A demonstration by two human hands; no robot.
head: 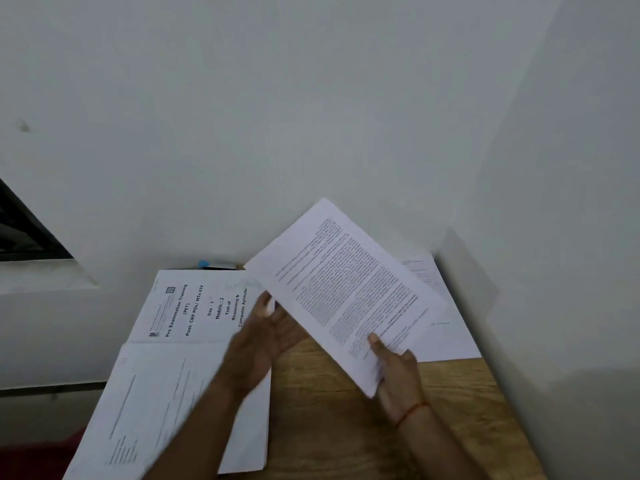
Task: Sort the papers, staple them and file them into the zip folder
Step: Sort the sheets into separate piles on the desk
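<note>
**Sorting in progress: one sheaf lifted, piles laid around it**

1. Near pile (166, 410): printed sheets lying flat, left of the held sheaf (346, 289) and closer to the viewer.
2. Wooden surface (329, 427): bare grain shows below the held sheaf.
3. Right hand (398, 375): at the sheaf's near corner. The grip is closed on the paper, with the thumb on top and the fingers beneath. A red thread (412, 408) circles the wrist.
4. Left hand (266, 337): at the sheaf's left edge and blurred. The grip cannot be judged; it may be pinching the edge or only supporting it.
5. Held sheaf: densely printed pages, raised off the surface and tilted, with the far corner highest.
6. Title sheet (187, 306): headed "Pre Examination Training", flat, left of the sheaf and beyond the near pile.
7. Right sheet (450, 334): flat, partly hidden behind the sheaf's right side.
8. Blue object (207, 263): beyond the title sheet, against the wall (311, 116). Its kind cannot be told.

Step, as judged: sorting. The sheaf is being read or squared before it goes to a pile. No stapler or zip folder can be made out.

Next move, as judged: match the sheaf to a pile, lay it down with the edges aligned, then find the stapler.
</note>
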